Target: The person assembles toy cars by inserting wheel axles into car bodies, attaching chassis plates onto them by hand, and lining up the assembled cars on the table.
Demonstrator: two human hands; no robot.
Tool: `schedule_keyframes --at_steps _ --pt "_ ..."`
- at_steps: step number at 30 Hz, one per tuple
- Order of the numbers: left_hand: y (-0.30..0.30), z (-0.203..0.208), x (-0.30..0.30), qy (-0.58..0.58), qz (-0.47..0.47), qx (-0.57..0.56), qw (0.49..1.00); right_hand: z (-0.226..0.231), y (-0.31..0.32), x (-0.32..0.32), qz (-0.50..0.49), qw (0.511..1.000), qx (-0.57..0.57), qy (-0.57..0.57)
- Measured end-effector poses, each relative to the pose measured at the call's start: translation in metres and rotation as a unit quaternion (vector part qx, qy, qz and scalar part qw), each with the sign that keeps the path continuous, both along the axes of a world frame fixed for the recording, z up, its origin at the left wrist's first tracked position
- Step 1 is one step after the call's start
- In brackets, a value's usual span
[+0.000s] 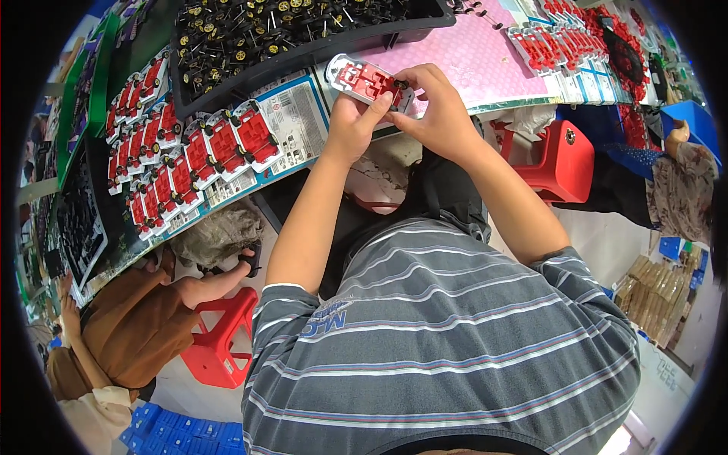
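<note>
Just past the table's near edge, I hold a white toy car shell with a red underside (pixel 360 79), tilted with its underside up. My left hand (pixel 351 125) is closed round its near side, thumb lying across the red part. At the car's right end, my right hand (pixel 441 114) pinches with thumb and fingers beside a small dark wheel. The fingers partly hide that end, so I cannot see how the wheel sits. Left of my hands, rows of similar red-and-white cars (pixel 224 142) with black wheels lie underside up on printed cardboard.
A black tray (pixel 417 27) full of wheels on axles stands at the back. More red car pieces (pixel 557 47) lie at the right, beyond a pink mat (pixel 485 64). Red stools (pixel 565 163) stand under the table's edge. Another person (pixel 129 326) sits at the left.
</note>
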State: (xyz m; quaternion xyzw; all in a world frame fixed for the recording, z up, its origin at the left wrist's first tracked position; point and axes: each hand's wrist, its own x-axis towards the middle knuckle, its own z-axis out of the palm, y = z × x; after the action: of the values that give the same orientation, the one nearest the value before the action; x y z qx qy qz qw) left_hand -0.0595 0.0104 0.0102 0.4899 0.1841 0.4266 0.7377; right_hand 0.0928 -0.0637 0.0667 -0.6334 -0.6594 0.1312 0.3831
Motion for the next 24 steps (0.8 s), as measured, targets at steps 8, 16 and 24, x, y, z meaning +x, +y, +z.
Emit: schedule_keyframes --at_steps 8,16,24 --pt "-0.001 -0.002 0.002 -0.018 -0.017 -0.019 1.0 0.008 -0.011 0.005 0.01 1.0 -0.015 0.01" --pt "0.002 -0.007 -0.005 -0.027 -0.015 -0.045 0.999 0.05 0.11 0.037 0.02 0.989 0.113 -0.088" --pt "0.0 -0.002 0.0 0.003 -0.018 -0.015 1.0 0.005 0.219 0.078 0.012 0.974 -0.026 -0.224"
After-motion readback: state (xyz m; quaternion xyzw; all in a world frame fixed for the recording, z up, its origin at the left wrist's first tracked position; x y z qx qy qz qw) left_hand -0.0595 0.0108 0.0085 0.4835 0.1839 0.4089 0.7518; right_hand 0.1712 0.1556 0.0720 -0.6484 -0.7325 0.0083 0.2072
